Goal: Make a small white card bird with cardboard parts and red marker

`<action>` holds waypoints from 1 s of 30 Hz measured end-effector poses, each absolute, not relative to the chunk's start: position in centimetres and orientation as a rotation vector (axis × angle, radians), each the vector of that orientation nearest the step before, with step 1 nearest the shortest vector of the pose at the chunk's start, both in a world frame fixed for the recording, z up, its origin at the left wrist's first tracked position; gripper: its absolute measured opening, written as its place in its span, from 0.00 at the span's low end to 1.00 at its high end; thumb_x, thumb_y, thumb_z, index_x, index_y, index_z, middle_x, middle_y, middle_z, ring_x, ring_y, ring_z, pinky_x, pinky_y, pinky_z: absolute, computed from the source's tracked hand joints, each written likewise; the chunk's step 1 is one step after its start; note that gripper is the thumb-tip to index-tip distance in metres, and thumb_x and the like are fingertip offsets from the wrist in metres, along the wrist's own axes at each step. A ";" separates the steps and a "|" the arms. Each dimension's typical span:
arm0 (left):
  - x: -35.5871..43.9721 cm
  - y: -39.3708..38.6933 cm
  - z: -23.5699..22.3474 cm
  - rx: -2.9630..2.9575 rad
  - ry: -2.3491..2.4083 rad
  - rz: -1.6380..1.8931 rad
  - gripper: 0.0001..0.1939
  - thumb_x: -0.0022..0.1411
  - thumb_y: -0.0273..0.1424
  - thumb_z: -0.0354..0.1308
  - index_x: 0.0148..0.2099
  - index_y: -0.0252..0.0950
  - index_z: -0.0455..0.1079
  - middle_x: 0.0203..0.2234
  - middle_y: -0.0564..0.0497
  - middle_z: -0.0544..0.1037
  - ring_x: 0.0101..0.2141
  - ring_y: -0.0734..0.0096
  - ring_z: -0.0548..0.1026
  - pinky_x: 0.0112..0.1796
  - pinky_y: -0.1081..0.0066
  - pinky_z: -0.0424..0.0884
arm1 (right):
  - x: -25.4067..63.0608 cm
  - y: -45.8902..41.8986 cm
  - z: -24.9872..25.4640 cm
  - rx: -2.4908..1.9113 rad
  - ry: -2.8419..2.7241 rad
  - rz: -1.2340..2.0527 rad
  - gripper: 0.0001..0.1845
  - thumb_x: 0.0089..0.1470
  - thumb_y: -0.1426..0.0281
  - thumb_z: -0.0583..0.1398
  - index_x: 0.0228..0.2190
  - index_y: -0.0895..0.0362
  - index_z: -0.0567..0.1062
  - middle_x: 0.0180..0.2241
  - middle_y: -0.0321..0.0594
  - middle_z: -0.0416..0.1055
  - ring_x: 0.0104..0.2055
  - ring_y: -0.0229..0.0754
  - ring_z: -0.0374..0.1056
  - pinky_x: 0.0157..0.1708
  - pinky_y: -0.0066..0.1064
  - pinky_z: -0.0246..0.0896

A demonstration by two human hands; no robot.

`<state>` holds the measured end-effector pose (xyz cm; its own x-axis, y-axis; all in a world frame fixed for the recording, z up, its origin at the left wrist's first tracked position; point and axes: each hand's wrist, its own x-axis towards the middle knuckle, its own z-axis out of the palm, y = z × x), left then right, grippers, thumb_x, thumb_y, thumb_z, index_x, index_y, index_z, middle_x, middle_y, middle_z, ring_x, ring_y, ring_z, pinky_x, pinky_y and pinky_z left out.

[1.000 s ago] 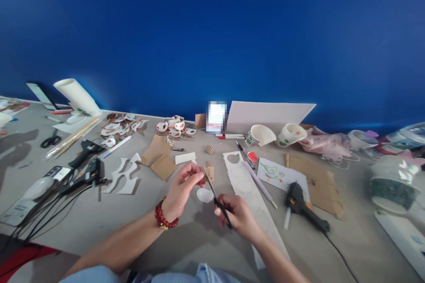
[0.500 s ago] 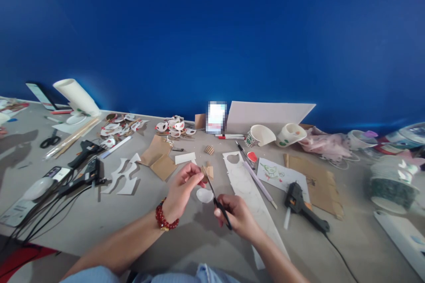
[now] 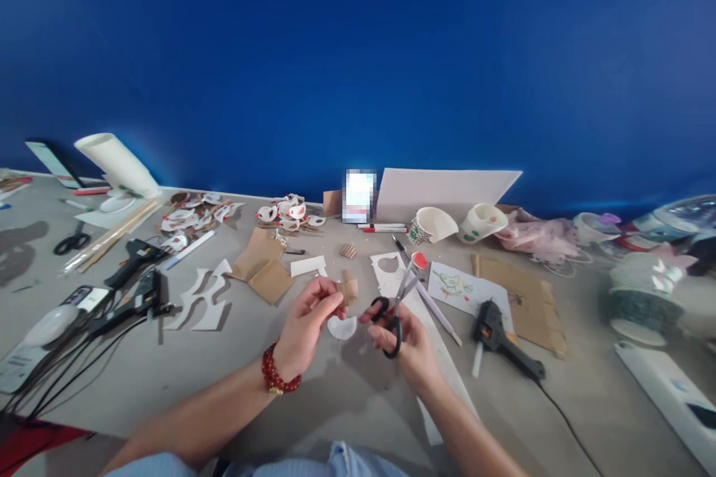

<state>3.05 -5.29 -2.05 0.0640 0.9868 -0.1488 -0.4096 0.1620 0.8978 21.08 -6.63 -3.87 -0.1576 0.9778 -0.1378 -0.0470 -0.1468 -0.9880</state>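
My left hand (image 3: 314,311), with a red bead bracelet (image 3: 278,371) at the wrist, pinches a small piece of brown cardboard (image 3: 347,289) between thumb and fingers. Black-handled scissors (image 3: 394,320) are in my right hand (image 3: 407,339), blades pointing up and away to the right, apart from the cardboard. Just below the cardboard, a white paper cutout (image 3: 341,326) with a rounded edge lies on the table between my hands. A long white paper strip (image 3: 385,279) with a cut-out hole runs partly under my right forearm.
Glue guns (image 3: 506,339) with trailing cords lie to the right and left. Paper birds (image 3: 291,212) are piled at the back, near folded brown cardboard (image 3: 262,264). Cut paper cups (image 3: 433,226) stand by a white board (image 3: 447,190) against the blue wall.
The scissors have come away from the cardboard and swung right, their blades now tilting right. My left hand still pinches the cardboard. The view has shifted slightly.
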 end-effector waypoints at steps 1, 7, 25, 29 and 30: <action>3.2 -5.4 -2.2 0.798 0.932 1.223 0.10 0.57 0.34 0.63 0.30 0.36 0.65 0.27 0.56 0.70 0.26 0.76 0.70 0.33 0.74 0.68 | 20.9 -6.6 -3.9 -1.178 -1.154 1.468 0.20 0.43 0.56 0.68 0.33 0.56 0.74 0.29 0.37 0.71 0.25 0.37 0.62 0.25 0.28 0.60; 4.1 -6.2 -2.8 0.850 0.893 1.123 0.11 0.57 0.35 0.63 0.29 0.36 0.65 0.27 0.55 0.71 0.27 0.76 0.70 0.33 0.74 0.66 | 20.4 -6.5 -4.5 -1.139 -0.928 1.516 0.17 0.43 0.62 0.68 0.32 0.56 0.70 0.27 0.34 0.68 0.22 0.34 0.61 0.24 0.26 0.59; 4.2 -6.1 -2.2 0.956 0.993 1.008 0.13 0.54 0.38 0.63 0.27 0.35 0.66 0.20 0.55 0.67 0.26 0.74 0.66 0.30 0.74 0.62 | 20.3 -6.8 -3.6 -1.173 -1.030 1.465 0.12 0.39 0.69 0.65 0.28 0.55 0.68 0.22 0.29 0.64 0.21 0.33 0.57 0.22 0.25 0.53; 3.6 -5.9 -2.4 0.975 1.027 1.043 0.12 0.58 0.36 0.60 0.27 0.35 0.65 0.21 0.54 0.70 0.26 0.74 0.66 0.31 0.74 0.62 | 20.5 -6.7 -3.5 -1.201 -1.051 1.427 0.12 0.39 0.69 0.65 0.27 0.55 0.68 0.22 0.30 0.66 0.21 0.33 0.57 0.23 0.25 0.55; 3.4 -5.7 -2.5 0.985 1.040 1.065 0.11 0.59 0.35 0.59 0.28 0.35 0.66 0.21 0.54 0.70 0.26 0.74 0.67 0.31 0.74 0.62 | 20.7 -6.6 -3.5 -1.197 -1.053 1.425 0.12 0.39 0.69 0.66 0.27 0.55 0.69 0.22 0.30 0.66 0.22 0.33 0.58 0.23 0.25 0.55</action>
<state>3.41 -5.73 -2.52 0.1566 0.9729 -0.1700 -0.1938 0.1990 0.9606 20.66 -6.63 -3.47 -0.0554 0.9858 -0.1585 -0.1384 -0.1648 -0.9766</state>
